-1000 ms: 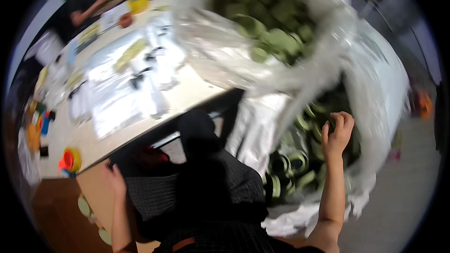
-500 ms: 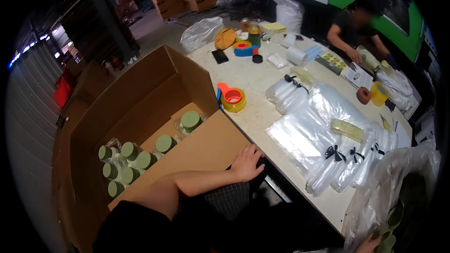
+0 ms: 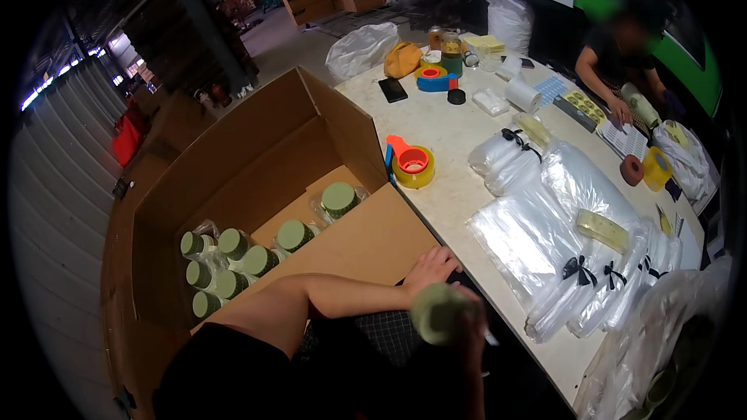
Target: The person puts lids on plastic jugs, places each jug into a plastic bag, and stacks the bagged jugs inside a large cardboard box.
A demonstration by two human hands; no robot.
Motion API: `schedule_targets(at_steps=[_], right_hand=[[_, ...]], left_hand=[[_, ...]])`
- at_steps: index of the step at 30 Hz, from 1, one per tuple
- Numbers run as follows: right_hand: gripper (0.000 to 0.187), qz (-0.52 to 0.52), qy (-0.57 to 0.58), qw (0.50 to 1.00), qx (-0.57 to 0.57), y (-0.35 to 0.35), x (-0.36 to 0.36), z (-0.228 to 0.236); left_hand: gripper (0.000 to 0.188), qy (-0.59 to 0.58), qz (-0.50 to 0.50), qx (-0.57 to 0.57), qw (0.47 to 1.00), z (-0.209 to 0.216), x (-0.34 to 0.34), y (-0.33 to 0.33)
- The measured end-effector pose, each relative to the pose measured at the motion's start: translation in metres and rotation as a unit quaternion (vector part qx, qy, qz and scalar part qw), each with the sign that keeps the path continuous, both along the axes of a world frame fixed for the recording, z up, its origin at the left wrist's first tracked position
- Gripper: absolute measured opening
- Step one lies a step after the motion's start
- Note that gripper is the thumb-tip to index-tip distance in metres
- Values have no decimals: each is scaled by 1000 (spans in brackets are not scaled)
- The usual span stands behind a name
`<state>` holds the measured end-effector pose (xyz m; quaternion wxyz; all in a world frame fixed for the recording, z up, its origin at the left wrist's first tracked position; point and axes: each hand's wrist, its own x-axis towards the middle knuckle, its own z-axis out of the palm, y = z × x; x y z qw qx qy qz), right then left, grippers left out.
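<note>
My right hand (image 3: 472, 319), smeared by motion and partly in shadow, holds a green cup (image 3: 437, 313) in front of my lap, its round end toward me. Close by, my left hand (image 3: 433, 266) lies with its fingers stretched out at the edge of the box flap (image 3: 373, 245), beside the table edge; it holds nothing. Inside the large cardboard box (image 3: 226, 140) on the left stand several green cups (image 3: 262, 260) with round ends up, some in clear plastic. At the lower right, more green cups (image 3: 661, 389) show in a clear plastic bag (image 3: 622, 377).
Clear bag bundles (image 3: 517, 237) with black ties cover the table's (image 3: 451, 187) right part. A tape dispenser (image 3: 412, 165) sits near the box, a phone (image 3: 393, 90) farther back. Across the table another person (image 3: 611, 66) works near a white bag (image 3: 685, 152).
My right hand has come from the bag at the lower right to the middle with a green cup. My left hand stays at the flap's edge. The whole view has shifted slightly.
</note>
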<state>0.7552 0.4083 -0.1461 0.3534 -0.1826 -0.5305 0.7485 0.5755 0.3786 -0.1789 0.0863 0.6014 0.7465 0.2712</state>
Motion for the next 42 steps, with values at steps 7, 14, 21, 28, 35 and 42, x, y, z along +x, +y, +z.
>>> schedule_targets(at_steps=[7, 14, 21, 28, 35, 42], right_hand=[[51, -64, -120, 991, 3, -29, -5, -34], [74, -95, -225, 867, 435, -47, -10, 19], [94, -159, -185, 859, 451, -55, -21, -11], [93, -142, -217, 956, 134, -21, 3, -44], [84, -163, -287, 887, 323, -20, 0, -17], [83, -159, -276, 897, 305, -25, -5, -19]], left_hand=[[31, -28, -17, 22, 999, -6, -3, 7], [33, -3, -8, 39, 999, -5, -2, 4], [32, -4, -8, 5, 1000, -10, -8, 0], [33, -15, -33, 102, 994, -30, -7, 12], [30, -12, -6, 32, 999, -13, 0, 15], [29, 8, 7, 23, 1000, -8, -6, 7]])
